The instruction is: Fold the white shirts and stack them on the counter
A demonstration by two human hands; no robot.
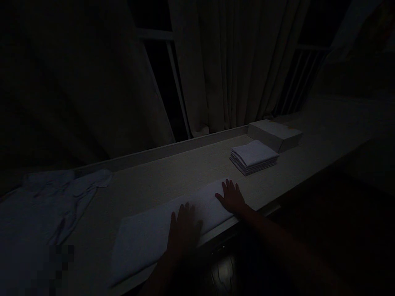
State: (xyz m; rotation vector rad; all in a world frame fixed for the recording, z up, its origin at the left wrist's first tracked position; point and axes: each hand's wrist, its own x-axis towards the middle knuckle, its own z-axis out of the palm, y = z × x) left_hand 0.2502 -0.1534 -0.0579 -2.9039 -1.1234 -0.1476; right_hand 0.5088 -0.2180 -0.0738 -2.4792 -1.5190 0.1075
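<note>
The left hand (182,228) was open, palm down, over the folded cloth (145,242), which lay along the front edge of the desk (148,191). At its 2 o'clock, the right hand (231,198) was open on the cloth, fingers spread. Relative to that cloth, a loose garment (52,197) lay at 9 o'clock; a folded stack (254,155) and, just beyond, a box (274,133) sat at 2 o'clock.

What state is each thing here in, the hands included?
Left hand: open, palm down over the long cloth, slightly blurred
Right hand: open, fingers spread on the cloth's far end
Long cloth: flat, in a long strip
Cloth stack: folded, piled
Loose cloth: rumpled
Box: looks closed
Curtains: hanging, parted
</note>
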